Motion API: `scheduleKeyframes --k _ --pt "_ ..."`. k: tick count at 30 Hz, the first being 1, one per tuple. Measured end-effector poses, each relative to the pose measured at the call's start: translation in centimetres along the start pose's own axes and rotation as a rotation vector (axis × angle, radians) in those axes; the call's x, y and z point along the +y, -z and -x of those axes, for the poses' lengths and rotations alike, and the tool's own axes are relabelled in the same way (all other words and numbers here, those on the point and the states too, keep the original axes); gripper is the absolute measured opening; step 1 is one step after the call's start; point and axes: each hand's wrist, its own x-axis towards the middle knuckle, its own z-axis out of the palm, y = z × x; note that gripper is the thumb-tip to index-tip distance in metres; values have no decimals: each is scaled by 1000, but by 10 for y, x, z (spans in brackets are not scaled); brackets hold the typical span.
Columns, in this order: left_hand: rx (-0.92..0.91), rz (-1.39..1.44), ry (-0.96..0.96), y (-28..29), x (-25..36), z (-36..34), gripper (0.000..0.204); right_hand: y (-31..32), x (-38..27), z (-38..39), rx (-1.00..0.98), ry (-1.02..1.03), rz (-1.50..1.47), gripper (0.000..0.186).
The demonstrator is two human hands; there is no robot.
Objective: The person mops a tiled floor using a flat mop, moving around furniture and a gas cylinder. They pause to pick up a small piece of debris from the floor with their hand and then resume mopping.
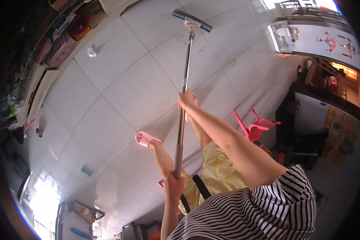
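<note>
I hold a long-handled mop (pixel 187 64) out in front of me. Its narrow dark head (pixel 192 22) lies across the floor tiles at the far end, joined to the metal pole by a pale bracket. My left hand (pixel 174 186) is closed around the grey grip at the pole's near end. Farther along, my right hand (pixel 187 99) wraps the middle of the pole, slightly blurred.
Pale tiles (pixel 124 76) cover the floor, with a crumpled clear scrap (pixel 92 51) and a small green piece (pixel 86 172) on them. Loaded shelves (pixel 60 52) line the left. A pink chair (pixel 258 126) stands at right. My pink slippers (pixel 146 139) are near the pole.
</note>
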Motion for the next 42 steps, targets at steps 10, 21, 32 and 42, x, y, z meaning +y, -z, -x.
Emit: scheduleKeyframes --k 10,21,32,42 --pt "84 -249 172 3 -51 60 27 -18 44 89 -166 -80 -410 14" --pt "-41 200 -142 -43 -33 -12 19 41 -13 7 -166 -97 -764 22" --pt "-476 731 44 -60 -32 -39 9 31 -15 -31 179 73 -8 19" --pt "-495 805 121 -64 -66 -4 7 14 16 0 169 134 -1 13"
